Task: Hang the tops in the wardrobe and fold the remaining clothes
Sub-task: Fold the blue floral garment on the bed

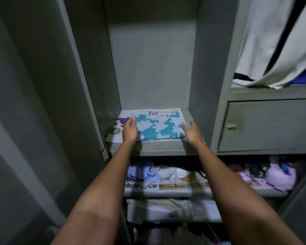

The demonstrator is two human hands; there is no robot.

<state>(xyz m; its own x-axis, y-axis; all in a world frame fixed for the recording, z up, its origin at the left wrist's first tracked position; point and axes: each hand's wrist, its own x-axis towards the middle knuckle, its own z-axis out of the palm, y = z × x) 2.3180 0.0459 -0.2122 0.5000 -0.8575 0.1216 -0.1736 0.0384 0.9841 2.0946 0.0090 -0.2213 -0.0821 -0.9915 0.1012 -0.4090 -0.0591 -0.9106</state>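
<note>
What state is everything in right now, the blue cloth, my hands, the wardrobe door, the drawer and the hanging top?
Blue floral cloth: folded, flat on newspaper on the shelf.
Left hand: open, fingers resting on the cloth's left edge.
Right hand: open, at the cloth's right edge.
Wardrobe door: open.
Drawer: closed.
White top: hanging.

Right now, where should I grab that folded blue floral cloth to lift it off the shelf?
Probably by its two short side edges, one hand from each side. The folded blue floral cloth lies flat on newspaper, and those edges are exposed beside the left hand and right hand.
</note>
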